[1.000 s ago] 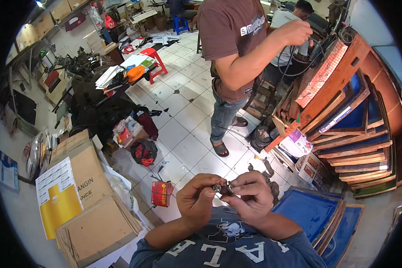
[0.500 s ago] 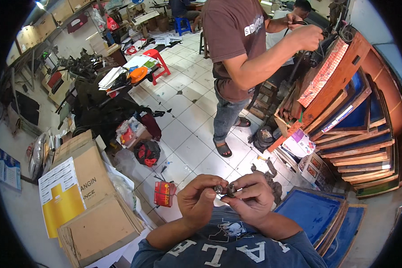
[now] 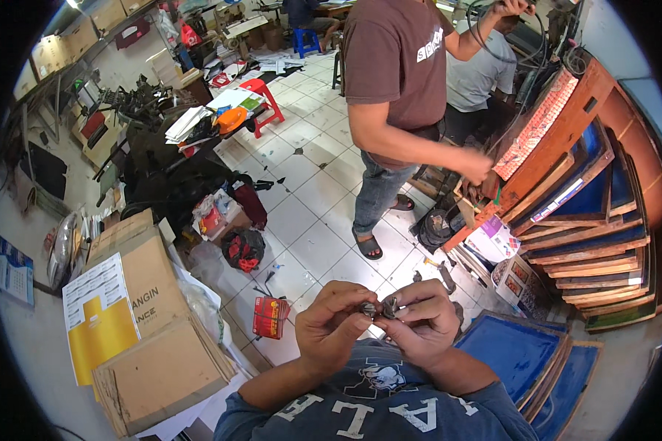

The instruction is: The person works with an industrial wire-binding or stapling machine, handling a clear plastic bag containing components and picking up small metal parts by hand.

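Note:
In front of my chest, both hands pinch small dark metal parts and hold them close together. My left hand (image 3: 332, 327) has its fingertips closed on one small, rounded metal part (image 3: 368, 309). Beside it, my right hand (image 3: 424, 322) pinches another small metal part (image 3: 390, 306), which looks ridged or slotted. Their exact kind is too small to make out, and fingers cover much of both. Whether the two parts touch I cannot tell.
A person in a brown shirt (image 3: 393, 66) stands ahead, holding up a looped black cable (image 3: 544, 40). Blue-faced wooden frames (image 3: 507, 349) lie at my right, more stacked behind. Cardboard boxes (image 3: 165, 360) stand left. A red box (image 3: 270, 317) lies on the tiled floor (image 3: 301, 253).
My two hands have stayed nearly in place, with the metal parts turned slightly and shifted a little right. The standing person has raised one hand with the cable and lowered the other arm.

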Tool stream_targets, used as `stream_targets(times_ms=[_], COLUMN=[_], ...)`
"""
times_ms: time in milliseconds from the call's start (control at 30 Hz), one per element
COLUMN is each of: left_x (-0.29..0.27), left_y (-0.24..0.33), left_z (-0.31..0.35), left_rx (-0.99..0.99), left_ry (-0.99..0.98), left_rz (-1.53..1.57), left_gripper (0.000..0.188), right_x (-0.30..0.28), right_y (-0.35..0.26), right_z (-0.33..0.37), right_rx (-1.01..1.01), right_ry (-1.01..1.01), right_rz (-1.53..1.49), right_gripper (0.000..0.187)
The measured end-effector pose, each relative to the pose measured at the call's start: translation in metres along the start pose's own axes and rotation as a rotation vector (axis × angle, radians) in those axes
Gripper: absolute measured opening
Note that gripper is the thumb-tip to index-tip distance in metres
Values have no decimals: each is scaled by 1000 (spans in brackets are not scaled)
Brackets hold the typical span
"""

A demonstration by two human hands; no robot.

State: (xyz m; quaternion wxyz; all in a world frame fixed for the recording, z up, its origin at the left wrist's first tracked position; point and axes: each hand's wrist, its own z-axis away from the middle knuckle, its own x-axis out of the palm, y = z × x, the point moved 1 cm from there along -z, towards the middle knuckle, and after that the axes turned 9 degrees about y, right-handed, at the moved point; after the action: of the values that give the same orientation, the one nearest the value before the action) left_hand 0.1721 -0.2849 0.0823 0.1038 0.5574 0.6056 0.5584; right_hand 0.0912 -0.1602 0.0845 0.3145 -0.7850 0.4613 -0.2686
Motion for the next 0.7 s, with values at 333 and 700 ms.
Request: stream_targets(times_ms=[333,700], left_x=[0,5], left_y=[4,3], left_z=[1,-4], left_rx=[80,137], left_ry=[-28,-49], left_rz=[-197,-144], left_gripper=[27,27], right_x=[0,-3], right_y=[-3,-10], right_z=[-3,-6], right_rx=[-18,261], right_ry=[-21,-104], right_rz=[25,-164], right_gripper=[31,32])
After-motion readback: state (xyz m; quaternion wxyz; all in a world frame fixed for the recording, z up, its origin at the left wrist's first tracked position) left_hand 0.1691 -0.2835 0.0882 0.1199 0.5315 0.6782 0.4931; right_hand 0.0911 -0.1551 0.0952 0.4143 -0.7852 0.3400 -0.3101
